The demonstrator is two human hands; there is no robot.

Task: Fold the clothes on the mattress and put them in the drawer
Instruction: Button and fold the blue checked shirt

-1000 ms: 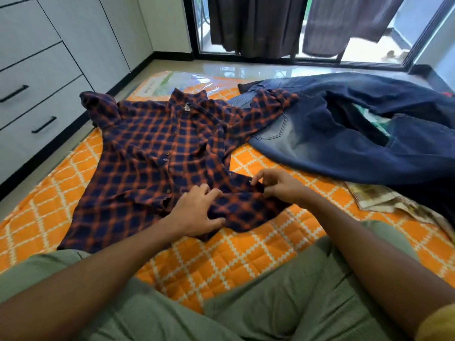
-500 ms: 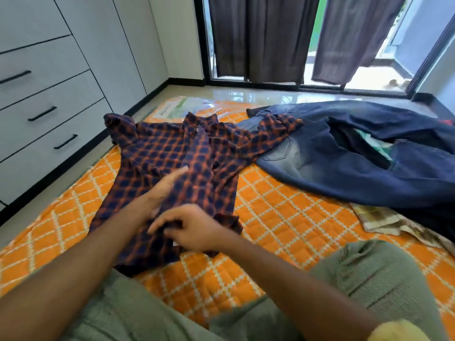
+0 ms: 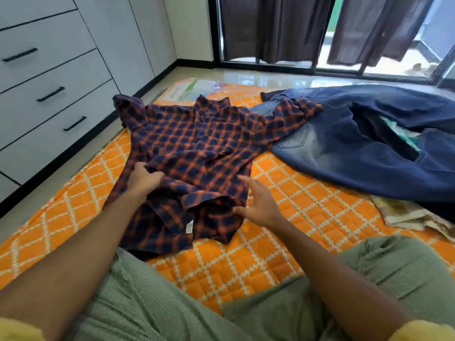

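Observation:
A navy and orange checked shirt lies spread on the orange quilted mattress, collar pointing away, its near hem rumpled and turned up so a white label shows. My left hand grips a bunch of the shirt's cloth at its left side. My right hand is at the shirt's lower right edge, thumb on the hem and fingers stretched out. Blue jeans lie crumpled to the right, under the shirt's right sleeve. Grey drawers with black handles stand on the left, all closed.
A beige patterned cloth pokes out under the jeans at the right. A tiled floor strip runs between mattress and drawers. Dark curtains hang over a glass door at the back. My knees in green trousers fill the bottom.
The right front panel has been laid across the shirt. My left hand moved from lying flat on the middle to gripping cloth at the left side. My right hand moved right to the hem's edge.

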